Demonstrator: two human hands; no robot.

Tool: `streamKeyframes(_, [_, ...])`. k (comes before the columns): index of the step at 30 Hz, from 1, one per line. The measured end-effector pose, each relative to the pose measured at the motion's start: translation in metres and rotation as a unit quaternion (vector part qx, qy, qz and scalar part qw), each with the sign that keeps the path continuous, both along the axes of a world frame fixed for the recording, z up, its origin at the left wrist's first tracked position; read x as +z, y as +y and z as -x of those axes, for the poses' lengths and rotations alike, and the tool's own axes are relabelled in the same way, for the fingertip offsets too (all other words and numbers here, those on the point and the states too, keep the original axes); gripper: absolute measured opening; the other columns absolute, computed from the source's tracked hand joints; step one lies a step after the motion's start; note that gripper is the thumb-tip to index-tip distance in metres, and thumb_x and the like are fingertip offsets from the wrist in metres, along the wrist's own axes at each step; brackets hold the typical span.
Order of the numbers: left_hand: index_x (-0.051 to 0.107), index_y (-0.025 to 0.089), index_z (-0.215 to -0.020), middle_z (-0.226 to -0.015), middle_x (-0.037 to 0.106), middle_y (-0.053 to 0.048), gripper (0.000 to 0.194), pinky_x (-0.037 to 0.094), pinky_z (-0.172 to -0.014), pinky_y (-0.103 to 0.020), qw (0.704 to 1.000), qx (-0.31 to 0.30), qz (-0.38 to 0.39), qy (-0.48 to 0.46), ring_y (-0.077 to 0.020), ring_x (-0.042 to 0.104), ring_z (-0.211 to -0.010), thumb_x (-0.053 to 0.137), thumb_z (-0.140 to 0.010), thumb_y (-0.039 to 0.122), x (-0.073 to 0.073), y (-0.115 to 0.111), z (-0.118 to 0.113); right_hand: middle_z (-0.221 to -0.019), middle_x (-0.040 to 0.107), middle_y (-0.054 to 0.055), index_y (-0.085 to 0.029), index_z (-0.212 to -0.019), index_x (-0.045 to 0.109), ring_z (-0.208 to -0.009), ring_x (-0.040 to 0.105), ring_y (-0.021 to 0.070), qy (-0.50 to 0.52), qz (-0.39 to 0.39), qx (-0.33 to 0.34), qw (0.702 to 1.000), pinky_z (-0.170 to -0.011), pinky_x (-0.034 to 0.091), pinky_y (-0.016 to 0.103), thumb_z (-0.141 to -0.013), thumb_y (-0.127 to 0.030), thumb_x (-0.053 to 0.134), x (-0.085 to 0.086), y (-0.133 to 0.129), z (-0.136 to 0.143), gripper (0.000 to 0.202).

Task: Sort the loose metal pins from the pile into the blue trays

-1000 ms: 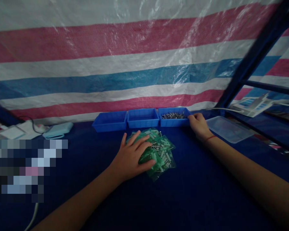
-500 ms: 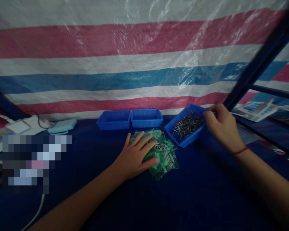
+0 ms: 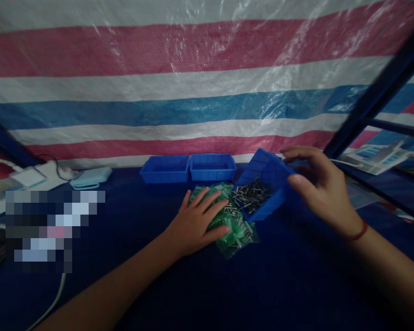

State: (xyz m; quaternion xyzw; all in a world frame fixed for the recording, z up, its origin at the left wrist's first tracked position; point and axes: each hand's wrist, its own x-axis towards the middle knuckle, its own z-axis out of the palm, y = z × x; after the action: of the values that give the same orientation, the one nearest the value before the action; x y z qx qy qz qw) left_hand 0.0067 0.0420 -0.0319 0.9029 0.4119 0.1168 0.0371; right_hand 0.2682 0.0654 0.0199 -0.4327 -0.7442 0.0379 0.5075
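My left hand (image 3: 198, 225) lies flat with spread fingers on a heap of clear green plastic bags (image 3: 234, 232). Small metal pins or screws show in and on the heap; their exact kind cannot be made out. At the right, my right hand (image 3: 319, 184) grips the outer end of a blue plastic bin (image 3: 274, 204), thumb on the near side and fingers at the far rim. That bin is tipped left toward the bags. Dark, thin metal pieces (image 3: 253, 195) have gathered at its low end, against the heap.
Two more blue bins (image 3: 165, 170) (image 3: 213, 168) stand side by side at the back of the dark blue table (image 3: 207, 294). A light blue case (image 3: 91, 178) and white cabled items lie at left. A striped sheet (image 3: 193, 110) hangs behind; a blue metal frame (image 3: 365, 110) rises at right.
My right hand has raised the outer end of the bin, so it tilts more steeply left. The metal pieces have slid toward the bags. My left hand stays on the heap.
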Motion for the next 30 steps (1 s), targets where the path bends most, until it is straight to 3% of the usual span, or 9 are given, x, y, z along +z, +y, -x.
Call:
streamKeyframes(4, [0.033, 0.028, -0.136, -0.147, 0.031, -0.005, 0.056, 0.015, -0.103, -0.067, 1.0, -0.002, -0.002, -0.006, -0.034, 0.022, -0.135, 0.034, -0.088, 0.057, 0.0, 0.0, 0.0, -0.141, 0.036, 0.009, -0.033, -0.129, 0.033, -0.118, 0.048, 0.0282, 0.129, 0.079, 0.139, 0.979, -0.085, 0.048, 0.042, -0.067, -0.069, 0.054, -0.016, 0.02, -0.015, 0.074])
streamKeyframes(7, [0.034, 0.028, -0.136, -0.146, 0.032, -0.005, 0.055, 0.015, -0.103, -0.066, 1.0, -0.004, -0.007, -0.016, -0.0342, 0.023, -0.134, 0.036, -0.089, 0.056, -0.001, 0.0, 0.001, -0.138, 0.042, 0.011, -0.033, -0.138, 0.021, -0.106, 0.058, 0.0281, 0.17, 0.224, 0.184, 0.942, -0.077, 0.052, 0.044, -0.067, -0.067, 0.054, -0.024, 0.024, -0.021, 0.085])
streamKeyframes(10, [0.034, 0.028, -0.136, -0.146, 0.033, -0.006, 0.056, 0.014, -0.104, -0.066, 1.0, -0.005, -0.004, -0.019, -0.034, 0.023, -0.135, 0.036, -0.088, 0.057, -0.002, 0.0, 0.001, -0.127, 0.053, 0.01, -0.031, -0.136, 0.03, -0.104, 0.059, 0.0305, 0.151, 0.293, 0.213, 0.92, -0.082, 0.05, 0.049, -0.061, -0.057, 0.067, -0.032, 0.023, -0.022, 0.088])
streamKeyframes(13, [0.033, 0.027, -0.136, -0.146, 0.032, -0.006, 0.058, 0.014, -0.105, -0.065, 1.0, -0.004, -0.002, -0.019, -0.0335, 0.021, -0.135, 0.035, -0.087, 0.059, -0.002, 0.0, 0.001, -0.125, 0.055, 0.008, -0.029, -0.129, 0.042, -0.115, 0.052, 0.0314, 0.119, 0.269, 0.218, 0.93, -0.093, 0.043, 0.053, -0.06, -0.049, 0.072, -0.037, 0.024, -0.02, 0.079])
streamKeyframes(17, [0.029, 0.024, -0.138, -0.148, 0.029, -0.008, 0.063, 0.015, -0.105, -0.063, 1.0, 0.006, 0.004, -0.027, -0.0328, 0.022, -0.135, 0.035, -0.086, 0.06, -0.002, -0.001, 0.0, -0.135, 0.046, 0.004, -0.033, -0.133, 0.035, -0.122, 0.046, 0.0301, 0.101, 0.21, 0.196, 0.952, -0.1, 0.038, 0.052, -0.058, -0.044, 0.076, -0.031, 0.021, -0.008, 0.086])
streamKeyframes(23, [0.015, 0.018, -0.142, -0.149, 0.021, -0.015, 0.081, 0.016, -0.107, -0.059, 0.997, 0.023, 0.006, -0.069, -0.0332, 0.024, -0.134, 0.042, -0.081, 0.064, -0.007, -0.001, 0.001, -0.134, 0.047, 0.007, -0.03, -0.132, 0.038, -0.119, 0.049, 0.0314, 0.022, 0.166, 0.193, 0.967, -0.097, 0.043, 0.048, -0.055, -0.041, 0.079, -0.006, 0.006, 0.025, 0.088])
streamKeyframes(30, [0.007, 0.018, -0.144, -0.148, 0.023, -0.017, 0.088, 0.018, -0.106, -0.058, 0.995, 0.021, 0.014, -0.1, -0.0321, 0.023, -0.135, 0.047, -0.078, 0.062, -0.008, 0.001, 0.001, -0.121, 0.057, 0.01, -0.026, -0.132, 0.036, -0.103, 0.059, 0.0291, 0.011, 0.158, 0.217, 0.963, -0.08, 0.053, 0.043, -0.054, -0.038, 0.08, 0.001, 0.008, 0.047, 0.09])
